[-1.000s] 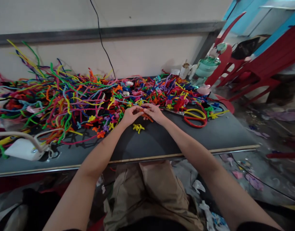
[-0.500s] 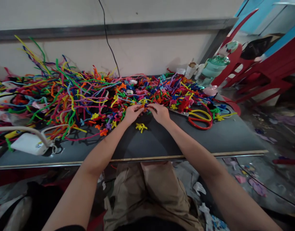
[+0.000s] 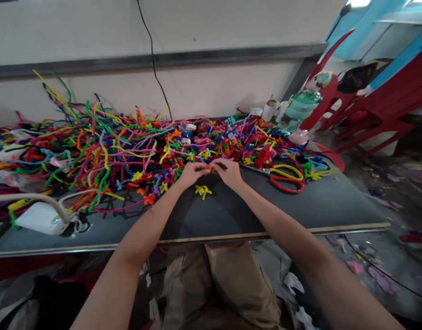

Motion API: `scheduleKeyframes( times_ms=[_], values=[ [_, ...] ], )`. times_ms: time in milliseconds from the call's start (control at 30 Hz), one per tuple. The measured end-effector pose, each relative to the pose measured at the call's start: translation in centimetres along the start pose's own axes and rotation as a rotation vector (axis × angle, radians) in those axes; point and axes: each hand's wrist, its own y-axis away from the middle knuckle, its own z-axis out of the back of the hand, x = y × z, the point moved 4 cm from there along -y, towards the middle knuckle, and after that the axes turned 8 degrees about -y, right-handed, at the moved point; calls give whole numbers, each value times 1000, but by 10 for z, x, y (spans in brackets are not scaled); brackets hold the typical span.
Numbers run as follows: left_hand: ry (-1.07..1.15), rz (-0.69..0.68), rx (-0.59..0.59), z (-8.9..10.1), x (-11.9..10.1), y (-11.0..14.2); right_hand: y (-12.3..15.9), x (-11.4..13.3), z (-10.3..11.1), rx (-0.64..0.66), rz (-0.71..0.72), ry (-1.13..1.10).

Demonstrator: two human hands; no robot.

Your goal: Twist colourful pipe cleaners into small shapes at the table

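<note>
Between my fingertips is an orange pipe cleaner piece (image 3: 210, 169), small and partly covered by the fingers. My left hand (image 3: 192, 174) pinches it from the left, and my right hand (image 3: 228, 171) pinches it from the right. Just below them, a yellow pipe cleaner flower (image 3: 203, 190) lies on the dark table (image 3: 211, 215). Scissors (image 3: 287, 178) with one yellow and one red handle rest right of my right hand, their blades pointing toward it. Behind both hands spreads a heap of coloured pipe cleaners (image 3: 128, 146), some bent into small flowers.
A white power bank or adapter (image 3: 42, 218) with a thick cable lies at the front left. At the back right stand a green translucent bottle-like figure (image 3: 305, 103) and a paper roll (image 3: 270, 110). Red chairs (image 3: 386, 101) stand beyond the table's right end. Scraps litter the floor.
The camera has tilted up slightly, so everything sits lower in view. My hands stay together around the orange piece, with the fingertips a little closer together.
</note>
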Motion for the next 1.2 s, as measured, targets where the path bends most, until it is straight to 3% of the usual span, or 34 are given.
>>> scheduleKeyframes(
  times_ms=[267, 467, 733, 933, 1200],
  values=[
    [81, -30, -108, 4, -3, 1, -2, -6, -5, 39, 74, 54],
    [-72, -117, -116, 3, -11, 5, -2, -5, -7, 101, 204, 93],
    [-170, -140, -247, 1, -8, 6, -3, -10, -7, 158, 107, 168],
    [-195, -161, -266, 0, -11, 6, -1, -7, -9, 140, 91, 122],
    [-204, -123, -282, 0, -12, 6, -1, -14, -11, 93, -56, 59]
  ],
)
